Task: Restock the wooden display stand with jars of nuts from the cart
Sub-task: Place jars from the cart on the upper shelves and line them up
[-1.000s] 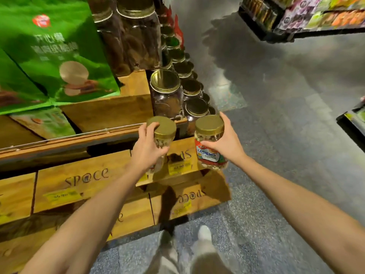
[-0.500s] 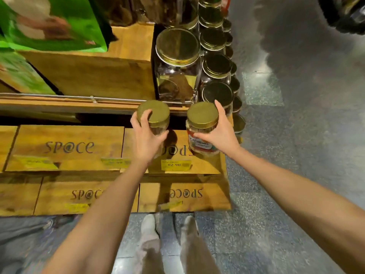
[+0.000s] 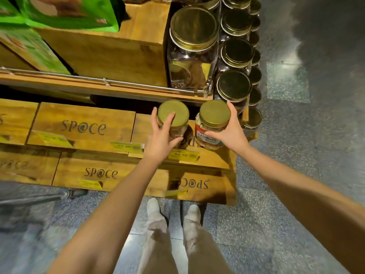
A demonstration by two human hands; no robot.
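Wooden display stand (image 3: 83, 127): before it, left hand (image 3: 161, 138) grips one jar (image 3: 173, 120); right hand (image 3: 230, 133) grips cashew jar (image 3: 212, 125).

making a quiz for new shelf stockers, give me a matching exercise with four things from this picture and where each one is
Things:
1. jar with the red cashews label
2. jar with no label showing
3. big square jar
4. green bag

Places:
A. on the shelf behind the metal rail
B. held by the left hand
C. top left, over a wooden box
D. held by the right hand

Pairs: 1-D, 2-B, 3-A, 4-C
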